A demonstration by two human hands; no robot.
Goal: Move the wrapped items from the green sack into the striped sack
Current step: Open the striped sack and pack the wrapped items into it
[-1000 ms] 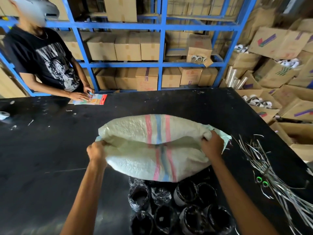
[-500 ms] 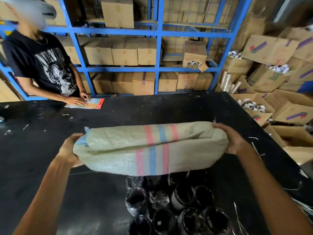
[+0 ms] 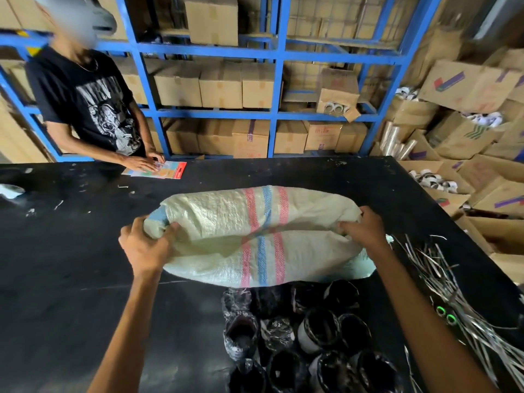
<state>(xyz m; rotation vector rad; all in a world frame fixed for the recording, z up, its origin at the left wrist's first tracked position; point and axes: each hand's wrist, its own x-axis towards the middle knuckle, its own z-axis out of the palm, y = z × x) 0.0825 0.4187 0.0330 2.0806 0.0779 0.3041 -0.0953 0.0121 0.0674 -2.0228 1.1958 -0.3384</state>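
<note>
Both bare forearms reach in from 6 o'clock, the left hand (image 3: 144,246) at 9 o'clock and the right hand (image 3: 365,226) at 3 o'clock, fingers curled, gripping the striped sack (image 3: 215,214).

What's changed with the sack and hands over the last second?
The left hand and right hand moved inward from their wide stretch half a second ago, so the sack went slack and folds along its middle. Both still grip its ends; nothing let go. The wrapped items stay on the table, untouched.
</note>
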